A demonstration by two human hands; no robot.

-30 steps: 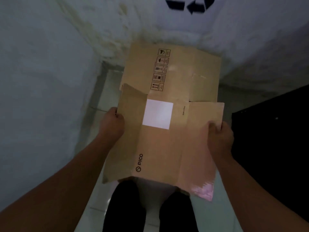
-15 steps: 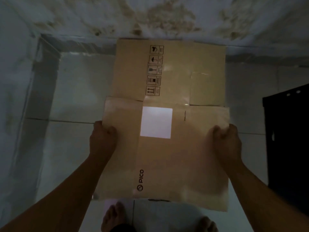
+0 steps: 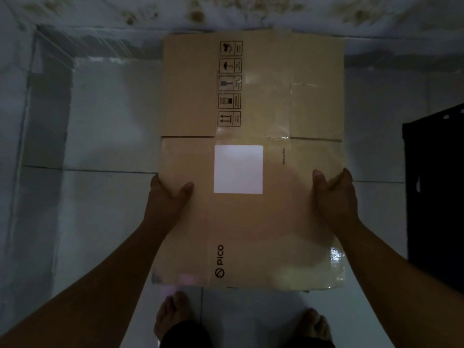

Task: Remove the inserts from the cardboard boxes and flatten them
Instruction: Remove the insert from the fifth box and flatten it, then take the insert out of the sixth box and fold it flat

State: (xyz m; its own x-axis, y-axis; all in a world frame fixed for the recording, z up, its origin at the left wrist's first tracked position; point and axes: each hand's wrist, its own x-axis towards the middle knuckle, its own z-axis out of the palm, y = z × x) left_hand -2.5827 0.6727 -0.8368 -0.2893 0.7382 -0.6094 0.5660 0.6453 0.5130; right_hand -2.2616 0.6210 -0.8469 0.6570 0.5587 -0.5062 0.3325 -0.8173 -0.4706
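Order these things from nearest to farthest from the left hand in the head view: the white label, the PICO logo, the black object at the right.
From the left hand:
1. White label, just right of it on the flattened box.
2. PICO logo, lower, near the box's near edge.
3. Black object, far right, beyond the right hand.

Matt cardboard box (image 3: 251,222), glossy tape (image 3: 336,257); glossy floor tiles (image 3: 105,121).

Fingers tucked out of sight

Both hands' fingers vanish under the cardboard box (image 3: 251,159); the dark object (image 3: 437,197) is cut off at right; handling-symbol print (image 3: 229,84) is unreadable.
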